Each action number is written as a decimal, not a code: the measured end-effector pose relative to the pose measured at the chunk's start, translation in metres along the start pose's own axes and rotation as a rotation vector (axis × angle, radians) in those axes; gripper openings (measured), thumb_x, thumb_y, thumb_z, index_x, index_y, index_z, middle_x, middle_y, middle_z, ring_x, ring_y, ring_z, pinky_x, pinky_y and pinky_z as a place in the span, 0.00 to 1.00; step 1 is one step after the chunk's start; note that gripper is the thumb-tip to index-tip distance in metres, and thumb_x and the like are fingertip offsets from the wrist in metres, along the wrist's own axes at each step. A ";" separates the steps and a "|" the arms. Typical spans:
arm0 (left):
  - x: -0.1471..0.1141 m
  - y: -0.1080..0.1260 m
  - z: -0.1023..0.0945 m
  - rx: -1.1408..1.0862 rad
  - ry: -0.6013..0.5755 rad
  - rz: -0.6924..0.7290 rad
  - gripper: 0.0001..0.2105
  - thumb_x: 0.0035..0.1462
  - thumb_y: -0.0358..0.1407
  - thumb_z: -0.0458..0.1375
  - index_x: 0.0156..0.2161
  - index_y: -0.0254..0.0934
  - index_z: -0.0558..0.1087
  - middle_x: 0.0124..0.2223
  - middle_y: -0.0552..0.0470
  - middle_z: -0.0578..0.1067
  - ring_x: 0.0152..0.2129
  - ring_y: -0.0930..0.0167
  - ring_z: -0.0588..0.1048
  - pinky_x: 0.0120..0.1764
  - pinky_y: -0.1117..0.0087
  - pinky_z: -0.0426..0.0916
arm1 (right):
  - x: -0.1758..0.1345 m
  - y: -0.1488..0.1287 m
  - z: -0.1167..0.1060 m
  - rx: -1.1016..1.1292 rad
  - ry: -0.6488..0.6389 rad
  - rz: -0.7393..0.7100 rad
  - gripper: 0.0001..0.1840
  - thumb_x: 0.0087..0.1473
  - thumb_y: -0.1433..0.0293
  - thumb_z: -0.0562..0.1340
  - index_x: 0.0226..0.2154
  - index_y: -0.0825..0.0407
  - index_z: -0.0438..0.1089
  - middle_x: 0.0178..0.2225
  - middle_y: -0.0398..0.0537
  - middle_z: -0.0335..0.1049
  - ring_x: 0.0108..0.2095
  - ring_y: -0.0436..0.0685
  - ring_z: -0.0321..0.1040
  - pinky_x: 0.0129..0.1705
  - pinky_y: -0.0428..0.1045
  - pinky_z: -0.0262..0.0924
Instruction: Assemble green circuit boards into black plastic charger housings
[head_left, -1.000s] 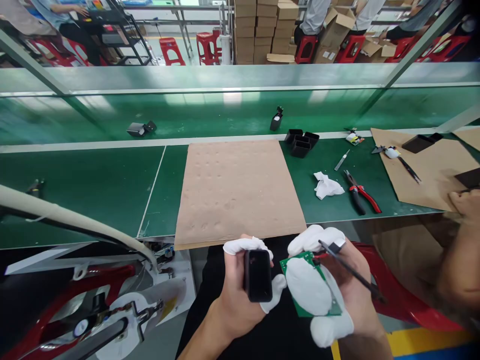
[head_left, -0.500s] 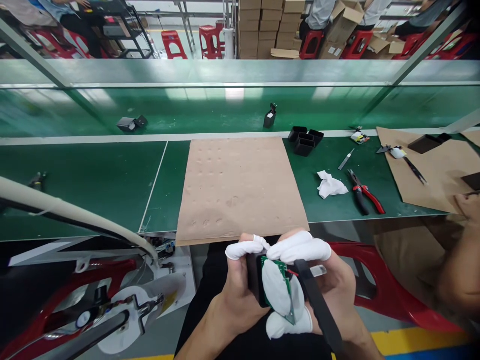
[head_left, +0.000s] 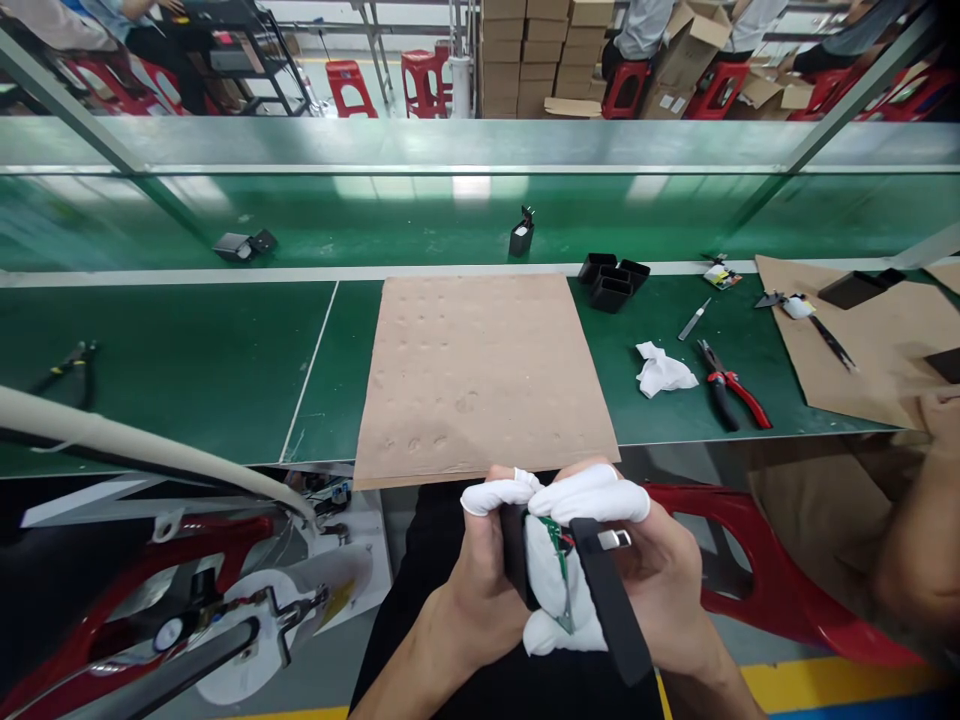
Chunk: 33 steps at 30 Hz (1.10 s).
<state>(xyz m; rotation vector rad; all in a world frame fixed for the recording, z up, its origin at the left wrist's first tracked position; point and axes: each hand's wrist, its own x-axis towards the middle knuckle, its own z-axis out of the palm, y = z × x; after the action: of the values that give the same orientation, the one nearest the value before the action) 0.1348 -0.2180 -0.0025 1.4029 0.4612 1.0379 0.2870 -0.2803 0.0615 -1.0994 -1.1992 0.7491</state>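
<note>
Just beyond my lap, my left hand (head_left: 472,590) is closed around a black plastic housing (head_left: 514,555), its thumb and forefinger along the outer side. My right hand (head_left: 664,590) grips a flat black plastic piece (head_left: 613,610) with a bright metal tab near its top. Between the two black parts shows the edge of a green circuit board (head_left: 556,545) with a bit of red wire. White finger cots (head_left: 592,493) cover several fingertips, and some press against the board. Much of the board is hidden behind them.
A cardboard sheet (head_left: 480,380) lies ahead on the green bench. To its right are black housings (head_left: 611,290), white tissue (head_left: 664,370), red-and-black pliers (head_left: 731,385) and a small blade (head_left: 694,319). A co-worker's arm (head_left: 926,530) is at right; a hose (head_left: 150,450) crosses at left.
The flat black piece in my right hand has shifted left, closer to the housing, and its metal tab shows more clearly. Two black devices on the far belt have moved left.
</note>
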 end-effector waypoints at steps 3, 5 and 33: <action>-0.001 -0.004 0.000 0.004 0.003 -0.021 0.35 0.48 0.54 0.78 0.57 0.49 0.70 0.47 0.47 0.72 0.44 0.58 0.75 0.48 0.53 0.75 | -0.001 0.000 0.000 0.003 -0.007 0.013 0.37 0.41 0.68 0.86 0.53 0.39 0.77 0.46 0.48 0.78 0.44 0.62 0.76 0.44 0.53 0.74; -0.002 -0.005 -0.001 0.021 -0.020 0.015 0.37 0.50 0.53 0.78 0.60 0.50 0.68 0.47 0.47 0.71 0.44 0.58 0.75 0.48 0.53 0.75 | -0.002 0.000 -0.001 0.003 -0.012 0.025 0.38 0.41 0.69 0.86 0.53 0.39 0.76 0.47 0.47 0.78 0.46 0.62 0.76 0.46 0.54 0.74; 0.008 0.041 -0.026 -0.499 -0.326 -0.719 0.32 0.57 0.52 0.70 0.63 0.41 0.73 0.45 0.43 0.81 0.43 0.54 0.81 0.44 0.55 0.77 | -0.017 0.026 -0.018 -0.071 -0.187 -0.050 0.43 0.45 0.76 0.81 0.61 0.39 0.73 0.54 0.49 0.77 0.54 0.66 0.75 0.55 0.61 0.74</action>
<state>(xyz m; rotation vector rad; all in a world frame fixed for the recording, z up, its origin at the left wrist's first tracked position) 0.1048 -0.2028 0.0339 0.8254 0.3839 0.2925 0.3028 -0.2917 0.0313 -1.0712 -1.4152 0.7893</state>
